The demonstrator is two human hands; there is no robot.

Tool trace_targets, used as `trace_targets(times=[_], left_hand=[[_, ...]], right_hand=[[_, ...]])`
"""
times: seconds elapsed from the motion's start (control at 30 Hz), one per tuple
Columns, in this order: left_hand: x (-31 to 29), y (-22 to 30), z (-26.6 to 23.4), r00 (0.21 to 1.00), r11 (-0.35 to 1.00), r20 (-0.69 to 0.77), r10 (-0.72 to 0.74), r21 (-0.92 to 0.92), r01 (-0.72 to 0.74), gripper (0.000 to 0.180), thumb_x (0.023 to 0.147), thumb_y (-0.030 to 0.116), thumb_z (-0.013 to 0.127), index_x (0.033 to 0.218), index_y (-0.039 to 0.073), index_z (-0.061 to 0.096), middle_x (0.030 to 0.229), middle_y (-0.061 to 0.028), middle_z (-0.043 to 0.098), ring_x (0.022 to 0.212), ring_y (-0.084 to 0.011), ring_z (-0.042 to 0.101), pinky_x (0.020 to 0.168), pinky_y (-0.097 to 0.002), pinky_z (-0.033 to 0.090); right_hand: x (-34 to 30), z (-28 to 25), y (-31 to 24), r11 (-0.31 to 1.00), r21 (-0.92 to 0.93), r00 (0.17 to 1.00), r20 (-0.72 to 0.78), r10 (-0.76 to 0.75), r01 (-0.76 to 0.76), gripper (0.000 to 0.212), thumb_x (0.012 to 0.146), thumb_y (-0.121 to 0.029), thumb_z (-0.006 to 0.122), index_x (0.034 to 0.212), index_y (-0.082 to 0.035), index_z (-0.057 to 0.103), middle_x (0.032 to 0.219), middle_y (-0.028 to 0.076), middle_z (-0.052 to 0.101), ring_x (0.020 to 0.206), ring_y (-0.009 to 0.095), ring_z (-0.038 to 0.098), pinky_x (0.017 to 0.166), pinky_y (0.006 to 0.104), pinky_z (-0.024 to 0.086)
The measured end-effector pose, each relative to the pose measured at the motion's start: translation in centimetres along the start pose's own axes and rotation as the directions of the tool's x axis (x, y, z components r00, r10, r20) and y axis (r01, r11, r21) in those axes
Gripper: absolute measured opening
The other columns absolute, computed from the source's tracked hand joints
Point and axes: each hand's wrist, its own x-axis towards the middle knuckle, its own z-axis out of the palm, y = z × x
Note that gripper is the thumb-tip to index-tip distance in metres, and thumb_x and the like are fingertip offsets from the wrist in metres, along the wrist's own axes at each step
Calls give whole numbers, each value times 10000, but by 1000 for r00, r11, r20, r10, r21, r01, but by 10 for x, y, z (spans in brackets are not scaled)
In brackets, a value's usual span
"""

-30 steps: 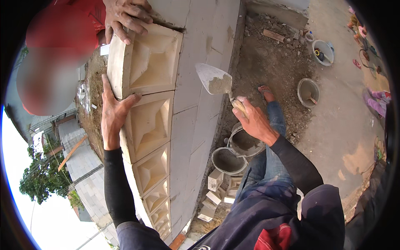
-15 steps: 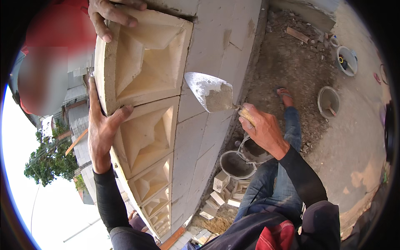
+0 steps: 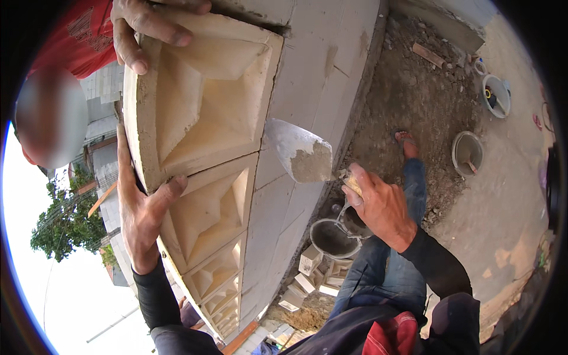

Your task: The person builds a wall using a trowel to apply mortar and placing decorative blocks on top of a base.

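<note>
My left hand (image 3: 142, 216) grips a cream decorative concrete block (image 3: 228, 112) by its lower left corner, thumb on the front rim and fingers along the outer side. Below it, a column of matching blocks (image 3: 207, 210) runs along the grey block wall (image 3: 307, 83). In my right hand (image 3: 381, 204) is a pointing trowel (image 3: 310, 160), held by its wooden handle. Grey mortar covers part of the blade, whose tip is at the block's right edge; whether they touch I cannot tell. Another person's hand (image 3: 151, 26) rests on the block's upper end.
Two mortar buckets (image 3: 334, 238) stand by my legs, next to several loose cream blocks (image 3: 310, 260). Farther right are a tub (image 3: 467, 152) and a white bucket with tools (image 3: 496, 96). A person in red (image 3: 71, 41) is across the wall. Rubble (image 3: 408, 77) lies along its foot.
The view has shifted slightly, so block and hands appear lower. The trowel's tip has come closer to the block's right edge. Both my hands keep their holds.
</note>
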Motion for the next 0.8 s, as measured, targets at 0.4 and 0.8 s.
trace_targets(times=[0.4, 0.8], left_hand=[[1, 5, 1, 999, 998, -1, -47, -36, 47, 1271, 603, 265, 789, 1699, 44, 184, 1471, -281, 553, 1302, -358, 608, 1130, -438, 483], [6, -8, -11, 996, 996, 59, -64, 73, 60, 1306, 621, 320, 813, 1700, 29, 137, 1645, -264, 358, 1478, -364, 425, 1237, -450, 350]], right_hand=[[20, 44, 32, 996, 86, 999, -45, -9, 13, 366, 1025, -288, 680, 1195, 15, 565, 694, 255, 677, 656, 461, 701, 583, 541, 541], [21, -91, 36, 990, 130, 993, -111, -38, 53, 305, 1009, -193, 669, 1225, 9, 593, 847, 239, 743, 748, 429, 736, 669, 491, 579]])
